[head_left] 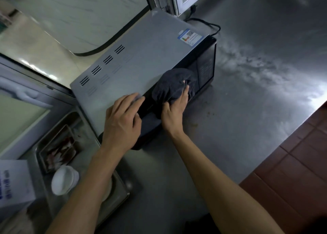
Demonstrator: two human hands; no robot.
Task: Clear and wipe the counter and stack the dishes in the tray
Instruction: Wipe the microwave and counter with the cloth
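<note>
A grey microwave [141,56] stands on the steel counter [247,110]. My left hand [122,122] rests on the microwave's top near its front edge, fingers spread and slightly bent. My right hand [174,110] grips a dark grey cloth [172,85] and presses it against the black front door of the microwave. At the lower left a metal tray [122,187] holds a white bowl [64,179], partly hidden by my left forearm.
A smaller metal tray [58,147] with reddish scraps sits beside the microwave. A white box [16,180] with blue print stands at the left edge. A black power cord [210,25] runs behind the microwave. Brown floor tiles [297,163] show past the counter's right edge.
</note>
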